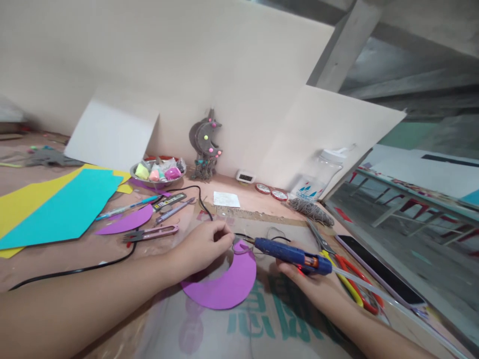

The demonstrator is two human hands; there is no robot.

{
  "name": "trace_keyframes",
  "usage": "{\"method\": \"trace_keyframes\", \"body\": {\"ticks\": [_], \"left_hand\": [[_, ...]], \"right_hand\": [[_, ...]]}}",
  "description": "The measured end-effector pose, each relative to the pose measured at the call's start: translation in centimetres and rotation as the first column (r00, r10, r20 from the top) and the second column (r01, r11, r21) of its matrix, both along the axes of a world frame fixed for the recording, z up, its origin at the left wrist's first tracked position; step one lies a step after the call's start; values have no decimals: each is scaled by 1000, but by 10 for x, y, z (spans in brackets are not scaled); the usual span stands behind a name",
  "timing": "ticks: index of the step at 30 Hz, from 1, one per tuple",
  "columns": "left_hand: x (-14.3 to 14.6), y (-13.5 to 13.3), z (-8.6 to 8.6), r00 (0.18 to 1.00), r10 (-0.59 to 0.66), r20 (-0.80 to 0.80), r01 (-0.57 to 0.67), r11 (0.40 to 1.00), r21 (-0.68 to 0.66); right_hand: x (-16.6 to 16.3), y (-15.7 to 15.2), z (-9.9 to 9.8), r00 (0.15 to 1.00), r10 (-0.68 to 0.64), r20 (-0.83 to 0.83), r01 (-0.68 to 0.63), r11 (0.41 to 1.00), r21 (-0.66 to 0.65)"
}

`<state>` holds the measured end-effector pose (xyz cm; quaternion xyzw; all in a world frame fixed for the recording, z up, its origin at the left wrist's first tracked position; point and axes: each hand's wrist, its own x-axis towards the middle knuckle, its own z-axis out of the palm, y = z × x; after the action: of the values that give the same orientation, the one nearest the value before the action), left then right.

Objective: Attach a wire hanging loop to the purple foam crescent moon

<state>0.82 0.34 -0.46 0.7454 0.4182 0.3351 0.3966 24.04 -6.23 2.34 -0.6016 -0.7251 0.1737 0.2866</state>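
Observation:
A purple paper crescent [239, 284] lies on a translucent plastic sheet with green lettering [277, 314], its upper tip beside my left hand [209, 244]. The fingers of that hand are pinched together just left of the tip; what they hold, if anything, is too small to make out. A thin strand loops near the tip. In my right hand [299, 276] is a blue hot glue gun [286, 253], its nozzle pointing left at the crescent's upper tip. A clear glue stick [370, 286] trails from its back, and a red light glows by the grip.
Right of the glue gun lie scissors [368, 284], a phone [381, 269] and grey yarn [310, 212]. Thread snips [157, 233], a purple offcut [130, 221] and turquoise card [71, 207] are leftward. Behind stand a clay bowl [159, 178], a crescent ornament [205, 139] and a bottle [316, 172].

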Motion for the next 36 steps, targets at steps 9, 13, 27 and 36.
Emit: {"method": "trace_keyframes", "body": {"ticks": [9, 13, 27, 36], "left_hand": [[-1, -1, 2, 1000, 11, -9, -11, 1000, -16], [0, -2, 4, 1000, 7, -6, -7, 1000, -20], [-1, -1, 4, 1000, -10, -10, 10, 1000, 5], [-1, 1, 1, 1000, -22, 5, 22, 1000, 19]], "right_hand": [[1, -1, -5, 1000, 25, 7, -25, 1000, -5], [4, 0, -13, 999, 35, -9, -35, 999, -37], [-1, 0, -8, 999, 42, 34, -41, 998, -51], [5, 3, -17, 1000, 4, 28, -4, 1000, -11]]}}
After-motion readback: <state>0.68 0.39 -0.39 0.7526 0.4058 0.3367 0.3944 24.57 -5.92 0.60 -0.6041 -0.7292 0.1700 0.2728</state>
